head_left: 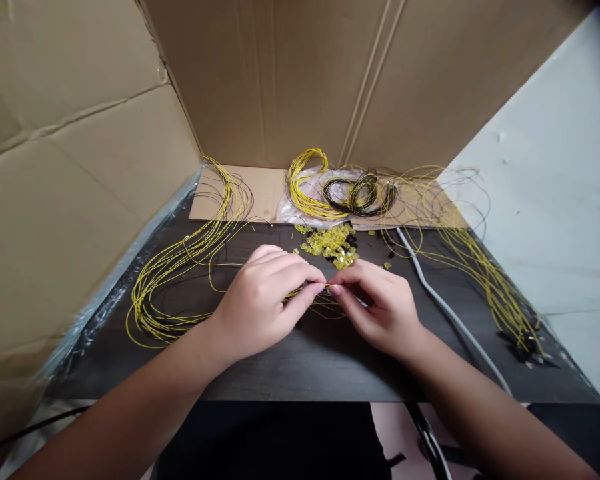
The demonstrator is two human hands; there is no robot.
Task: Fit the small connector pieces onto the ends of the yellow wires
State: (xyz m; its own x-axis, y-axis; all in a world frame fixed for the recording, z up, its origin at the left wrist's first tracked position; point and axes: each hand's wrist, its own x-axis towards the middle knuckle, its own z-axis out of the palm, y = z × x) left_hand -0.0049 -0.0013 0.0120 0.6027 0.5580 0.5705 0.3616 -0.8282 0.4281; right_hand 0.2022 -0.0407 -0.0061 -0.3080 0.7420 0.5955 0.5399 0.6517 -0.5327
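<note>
Big bunch of yellow wires lies left on dark table; second bunch lies right, ends with dark bits. Looks like some wires done, many left. Pile of small yellow clips sits just behind hands, far from used up. More coiled wires at back by cardboard wall. Left hand pinches thin yellow wire, fingers nearly closed. Right hand pinches same wire end, thumb and finger tight together. Hands almost touch over table middle. Cannot tell if clip sits between fingertips.

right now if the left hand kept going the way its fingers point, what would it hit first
Most likely the right hand: the left hand points right along the yellow wire, its fingertips nearly touching the other's.
</note>
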